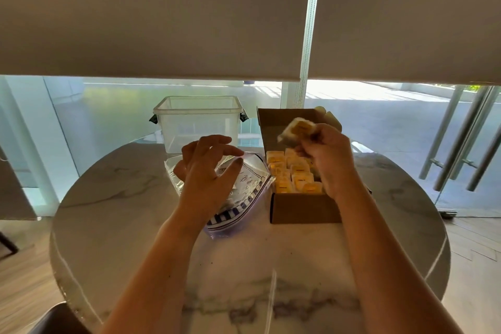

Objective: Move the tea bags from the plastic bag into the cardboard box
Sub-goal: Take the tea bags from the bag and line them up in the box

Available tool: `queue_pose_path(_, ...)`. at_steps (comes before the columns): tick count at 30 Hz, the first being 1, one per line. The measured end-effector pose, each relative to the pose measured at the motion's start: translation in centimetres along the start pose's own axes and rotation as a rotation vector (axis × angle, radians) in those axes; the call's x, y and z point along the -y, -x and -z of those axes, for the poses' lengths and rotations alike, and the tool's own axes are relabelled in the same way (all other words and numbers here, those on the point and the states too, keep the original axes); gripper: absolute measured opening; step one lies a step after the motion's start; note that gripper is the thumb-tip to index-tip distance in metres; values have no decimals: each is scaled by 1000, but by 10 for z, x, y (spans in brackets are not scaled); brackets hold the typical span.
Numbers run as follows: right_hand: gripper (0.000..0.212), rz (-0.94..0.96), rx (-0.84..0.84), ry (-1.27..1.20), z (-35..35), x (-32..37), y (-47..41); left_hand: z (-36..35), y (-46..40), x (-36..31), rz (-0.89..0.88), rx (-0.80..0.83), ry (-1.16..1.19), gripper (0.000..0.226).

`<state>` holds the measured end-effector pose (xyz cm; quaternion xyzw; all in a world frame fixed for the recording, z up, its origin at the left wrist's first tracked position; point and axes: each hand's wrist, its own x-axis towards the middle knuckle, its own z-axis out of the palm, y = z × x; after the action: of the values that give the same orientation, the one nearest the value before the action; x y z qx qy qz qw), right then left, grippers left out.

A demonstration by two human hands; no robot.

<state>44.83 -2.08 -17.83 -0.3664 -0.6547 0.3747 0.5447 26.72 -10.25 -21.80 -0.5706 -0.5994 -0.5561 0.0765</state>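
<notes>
A clear plastic bag (244,198) with a blue striped edge lies on the round marble table (135,198). My left hand (206,171) hovers over it and pinches its upper edge between thumb and forefinger. To the right stands an open cardboard box (303,209) with several yellow tea bags (295,176) standing in rows inside. Above the box, my right hand (328,154) grips a small stack of yellow tea bags (298,129), which is blurred.
An empty clear plastic container (199,122) with dark clips stands at the table's far edge, behind the bag. Glass walls and lowered blinds lie beyond the table. A dark chair back (57,320) shows at the near left.
</notes>
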Motion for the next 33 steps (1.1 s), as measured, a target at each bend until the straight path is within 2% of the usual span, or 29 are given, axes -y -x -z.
queue_pose_path(3,9,49,-159,463,27,-23,-19,1,0,-2,20,39,-46,21)
queue_pose_path(5,14,-15,-97,672,38,-39,-27,2,-1,-2,34,59,-51,30)
queue_pose_path(9,19,-131,83,778,37,-52,-35,4,-2,2,-13,47,-41,37)
queue_pose_path(13,12,-182,151,879,25,-54,-44,7,-1,2,-16,54,-39,41)
queue_pose_path(16,9,-227,84,924,18,-62,-51,8,-1,2,-27,65,-32,41)
queue_pose_path(21,29,-235,-45,884,15,-75,-55,10,-1,-2,6,59,-11,36)
queue_pose_path(25,18,-210,-26,933,13,-75,-54,12,-1,-5,33,52,22,32)
queue_pose_path(27,14,-156,-51,959,12,-69,-49,13,-1,-4,28,50,14,31)
queue_pose_path(30,12,22,-147,916,7,-49,-39,12,-3,-1,5,35,13,31)
queue_pose_path(32,11,147,-101,751,0,-29,-29,11,-3,1,-8,31,21,32)
queue_pose_path(33,11,168,-11,641,-5,-17,-21,11,-3,2,-10,26,41,33)
